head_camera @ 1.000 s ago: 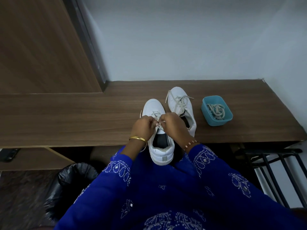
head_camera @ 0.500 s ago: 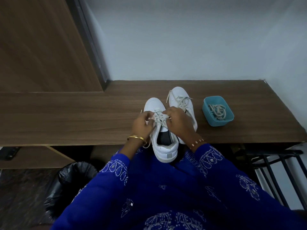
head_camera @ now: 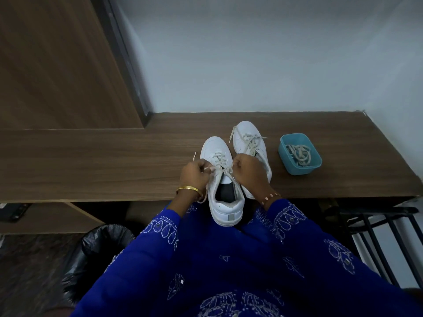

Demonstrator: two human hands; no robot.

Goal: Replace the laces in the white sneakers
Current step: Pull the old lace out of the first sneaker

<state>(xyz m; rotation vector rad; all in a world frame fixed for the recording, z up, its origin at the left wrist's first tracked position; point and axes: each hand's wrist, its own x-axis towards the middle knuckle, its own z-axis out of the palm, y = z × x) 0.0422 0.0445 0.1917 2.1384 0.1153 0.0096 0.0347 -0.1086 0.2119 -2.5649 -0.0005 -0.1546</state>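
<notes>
Tightening the lace (head_camera: 220, 167) on the near sneaker (head_camera: 225, 186) looks to be the step in hand: the left hand (head_camera: 194, 175) and the right hand (head_camera: 248, 171) sit on either side of the shoe's throat, each with its grip curled closed on one end of the lace, the two strands meeting in a cross just above the tongue. That sneaker stands on the front edge of the desk (head_camera: 114, 161), its heel overhanging toward the person's lap and its toe pointing to the wall; the lower eyelets already carry crossed lace. One loose tail shows beyond the left hand's knuckles, and another length hangs down past the left wrist. The second sneaker (head_camera: 250, 152) stands just beside it on the right, touching or nearly so, laced but with its ends lying slack over the toe. A blue tub (head_camera: 299, 154) further right on the desk holds a tangle of other laces; whether those are the old ones cannot be told. Judging by this, the work on the near shoe is close to its end, and the next move calls for an even pull outward on both strands to seat the crossing, then forming a loop while one grip keeps tension so the knot does not slacken.
</notes>
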